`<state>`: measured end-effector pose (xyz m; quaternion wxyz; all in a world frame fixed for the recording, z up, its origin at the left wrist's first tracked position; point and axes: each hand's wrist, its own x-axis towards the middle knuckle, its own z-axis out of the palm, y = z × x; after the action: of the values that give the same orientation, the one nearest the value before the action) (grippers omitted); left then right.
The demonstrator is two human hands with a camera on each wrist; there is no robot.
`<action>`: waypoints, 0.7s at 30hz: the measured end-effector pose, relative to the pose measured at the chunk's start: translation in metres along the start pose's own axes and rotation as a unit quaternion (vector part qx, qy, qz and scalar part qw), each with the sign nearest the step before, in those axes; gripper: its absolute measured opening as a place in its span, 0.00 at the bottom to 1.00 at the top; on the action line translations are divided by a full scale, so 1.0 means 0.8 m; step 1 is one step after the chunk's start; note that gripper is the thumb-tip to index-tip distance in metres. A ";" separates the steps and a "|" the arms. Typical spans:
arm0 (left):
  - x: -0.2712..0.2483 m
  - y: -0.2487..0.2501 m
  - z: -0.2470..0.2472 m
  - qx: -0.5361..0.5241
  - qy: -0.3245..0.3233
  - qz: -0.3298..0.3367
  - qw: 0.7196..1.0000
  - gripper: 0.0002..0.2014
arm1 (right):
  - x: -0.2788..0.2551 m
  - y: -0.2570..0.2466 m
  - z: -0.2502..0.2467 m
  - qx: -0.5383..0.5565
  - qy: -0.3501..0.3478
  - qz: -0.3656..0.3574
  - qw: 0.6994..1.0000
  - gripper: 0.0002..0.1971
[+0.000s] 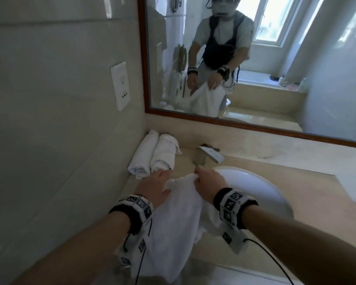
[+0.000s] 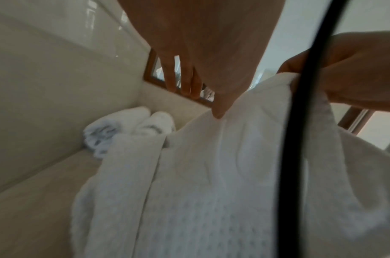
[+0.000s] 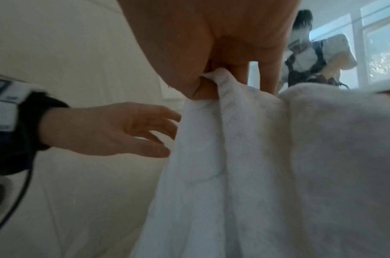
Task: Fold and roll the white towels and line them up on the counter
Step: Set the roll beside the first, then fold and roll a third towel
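**White towel held up at the counter's edge**

White towel (image 1: 179, 219) hangs unfolded from the person's hands, its top edge raised above the beige counter (image 1: 308, 182) beside the round white sink (image 1: 271, 188) and its lower part draping down past the counter's front edge. The right hand (image 1: 209, 183) pinches a bunched corner of the top edge — in the right wrist view the cloth is caught between thumb and fingertips (image 3: 203, 90), the knuckles turned down. The left hand (image 1: 155, 186) lies with fingers straight and slightly spread; its thumb touches the cloth in the left wrist view, while the other fingers (image 2: 185, 82) point away past it, gripping nothing. Both forearms reach forward, each wrist wearing a black band with marker tiles. Two rolled towels (image 1: 152, 155) lie side by side, touching, on the counter against the tiled wall (image 1: 60, 99), just beyond the left hand. A chrome faucet (image 1: 208, 154) stands behind the sink, below a wood-framed mirror (image 1: 255, 58).
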<state>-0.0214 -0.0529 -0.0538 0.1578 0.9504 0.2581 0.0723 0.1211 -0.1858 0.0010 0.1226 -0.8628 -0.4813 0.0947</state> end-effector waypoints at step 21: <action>-0.048 0.514 -0.116 0.170 0.116 0.285 0.936 0.38 | -0.242 0.189 -0.510 0.011 0.407 0.026 0.913 0.13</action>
<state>0.1182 -0.3842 0.1696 -0.0641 0.9818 0.0009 0.1789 0.2576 -0.4772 0.3524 0.3148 -0.8375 -0.3658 -0.2563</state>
